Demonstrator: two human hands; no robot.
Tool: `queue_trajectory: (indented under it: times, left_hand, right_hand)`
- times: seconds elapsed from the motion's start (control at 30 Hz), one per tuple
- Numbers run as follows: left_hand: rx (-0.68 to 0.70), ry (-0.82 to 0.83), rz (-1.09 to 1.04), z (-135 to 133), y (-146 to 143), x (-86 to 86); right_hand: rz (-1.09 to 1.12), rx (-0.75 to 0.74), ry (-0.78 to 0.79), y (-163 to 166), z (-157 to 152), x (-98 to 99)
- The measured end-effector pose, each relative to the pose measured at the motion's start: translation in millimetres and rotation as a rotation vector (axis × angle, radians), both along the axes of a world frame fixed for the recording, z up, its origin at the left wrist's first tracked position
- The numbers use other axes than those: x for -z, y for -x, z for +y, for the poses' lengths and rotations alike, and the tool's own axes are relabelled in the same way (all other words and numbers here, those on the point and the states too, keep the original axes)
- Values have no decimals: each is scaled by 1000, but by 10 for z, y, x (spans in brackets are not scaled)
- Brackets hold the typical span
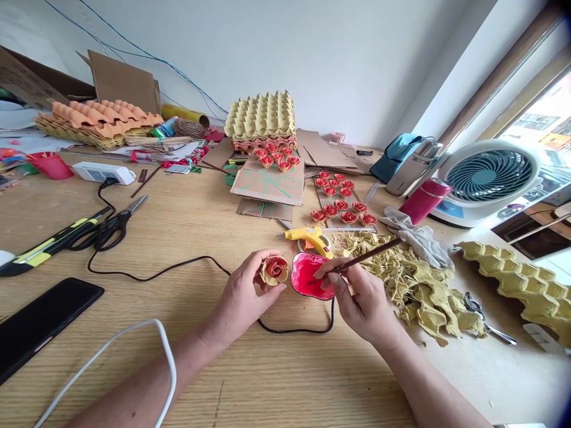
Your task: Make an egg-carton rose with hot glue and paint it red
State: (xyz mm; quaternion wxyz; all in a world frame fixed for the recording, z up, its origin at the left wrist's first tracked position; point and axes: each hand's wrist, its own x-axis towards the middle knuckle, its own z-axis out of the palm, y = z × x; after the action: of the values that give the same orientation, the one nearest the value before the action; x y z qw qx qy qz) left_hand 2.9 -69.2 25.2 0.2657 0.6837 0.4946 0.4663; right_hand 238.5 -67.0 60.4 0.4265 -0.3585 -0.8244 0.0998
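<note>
Between the fingers and thumb of my left hand is a paper-pulp rose, red at the centre with pale yellow outer petals. My right hand grips a dark-handled paintbrush, its tip down in a small bowl of red paint. The bowl stands on the table just right of the rose. Behind it lies a yellow hot glue gun, partly over a roll of tape. Finished-looking red roses sit in rows on cardboard farther back, and several more rest on a cardboard-topped pile.
Torn yellow egg-carton scraps spread right of my right hand, near an egg tray and a fan. At left lie black scissors, a phone and a power strip. A black cord crosses the table.
</note>
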Motion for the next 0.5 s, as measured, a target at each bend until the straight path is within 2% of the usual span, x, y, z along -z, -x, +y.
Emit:
queue_trajectory:
  times: [0.5]
  left_hand:
    - [26,33,-29,3,-9,6]
  right_hand:
    - [31,27,84,26,45,34]
